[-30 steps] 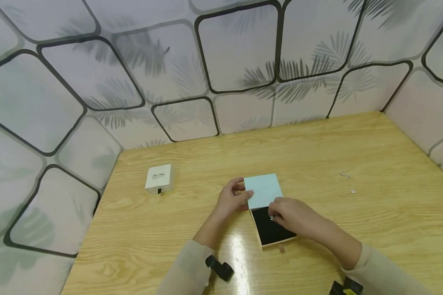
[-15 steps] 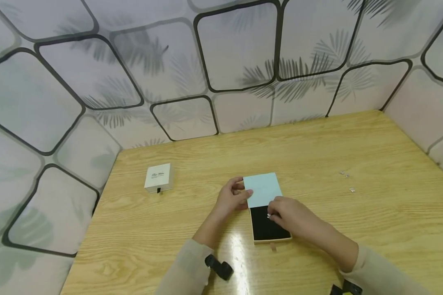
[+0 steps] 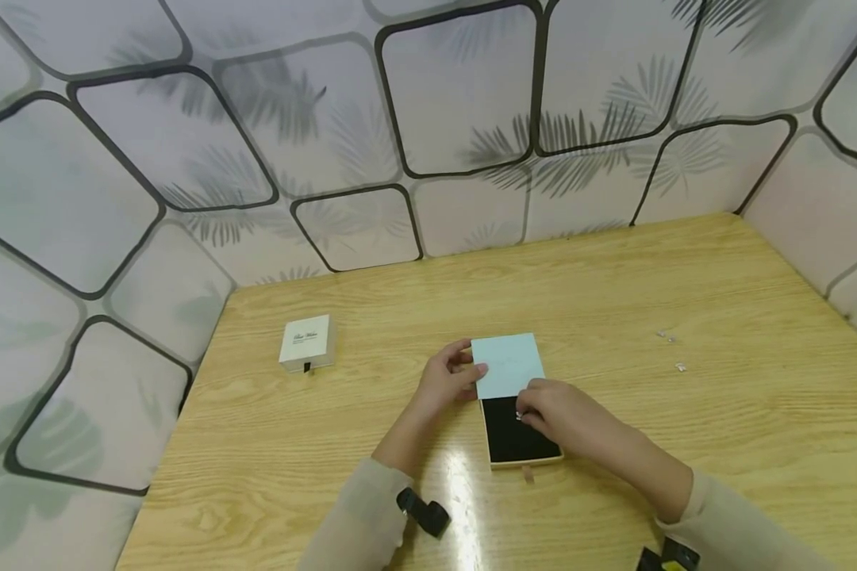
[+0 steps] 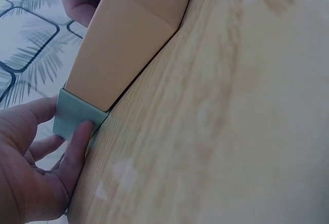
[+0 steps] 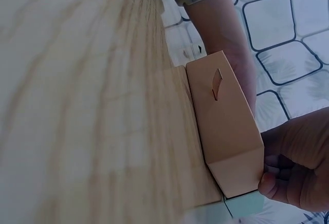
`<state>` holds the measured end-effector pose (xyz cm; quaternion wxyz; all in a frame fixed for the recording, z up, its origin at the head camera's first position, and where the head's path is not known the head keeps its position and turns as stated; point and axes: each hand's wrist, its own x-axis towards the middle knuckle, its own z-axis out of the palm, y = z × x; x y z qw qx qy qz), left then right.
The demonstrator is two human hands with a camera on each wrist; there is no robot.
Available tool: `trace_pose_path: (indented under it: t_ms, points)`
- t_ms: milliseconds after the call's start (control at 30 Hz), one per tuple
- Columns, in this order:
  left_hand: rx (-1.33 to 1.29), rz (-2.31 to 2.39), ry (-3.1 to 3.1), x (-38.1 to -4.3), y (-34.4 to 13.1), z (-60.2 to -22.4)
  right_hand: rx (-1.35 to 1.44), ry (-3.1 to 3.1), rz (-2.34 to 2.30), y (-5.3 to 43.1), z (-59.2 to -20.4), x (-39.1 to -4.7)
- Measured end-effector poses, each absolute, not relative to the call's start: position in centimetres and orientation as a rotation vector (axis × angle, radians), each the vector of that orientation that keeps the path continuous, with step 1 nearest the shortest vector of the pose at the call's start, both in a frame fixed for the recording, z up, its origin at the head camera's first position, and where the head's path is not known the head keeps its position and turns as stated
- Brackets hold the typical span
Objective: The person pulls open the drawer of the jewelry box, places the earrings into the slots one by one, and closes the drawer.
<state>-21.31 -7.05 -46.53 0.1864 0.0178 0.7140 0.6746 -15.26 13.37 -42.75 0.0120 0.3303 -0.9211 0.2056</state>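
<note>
Two boxes sit on the wooden table [image 3: 371, 412]. The nearer one is a tan drawer [image 3: 524, 462] sticking out of a pale blue sleeve [image 3: 507, 365], in front of the person and between the two hands. The left hand [image 3: 448, 377] grips the sleeve at its left corner, thumb on one side and fingers on the other. The right hand [image 3: 567, 412] is over the black lining [image 3: 514, 440], thumb and forefinger pinched together on one tiny silvery piece [image 3: 519, 415]; whether that piece touches the lining I can't tell. I count about three more small shiny bits [image 3: 681, 367] over to the right, well apart from the drawer.

The second box, a white box [image 3: 307, 339], sits off to the left with one black tab [image 3: 307, 367]; its top carries dark script with smaller print underneath, too small for me to read surely. The drawer's front edge, with one short tan tab [image 3: 528, 474], faces the person. There's wide room between the two boxes, and the table's far edge meets the patterned wall [image 3: 471, 222] well beyond the sleeve.
</note>
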Motion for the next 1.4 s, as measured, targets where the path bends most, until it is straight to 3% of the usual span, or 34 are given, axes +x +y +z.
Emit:
trace_pose_path:
  t_ms: [533,1133,1400]
  points:
    - [0.047,1.897,2.030,-21.3,-7.0,-46.7,1.158,-2.703,0.624,14.0,-42.7,-15.3]
    - [-0.119,1.901,2.074,-21.9,-6.8,-46.3,1.156,-2.739,0.655,15.4,-41.4,-15.6]
    - [-0.060,1.868,2.105,-22.1,-7.1,-46.3,1.129,-2.764,0.703,16.3,-40.9,-15.9]
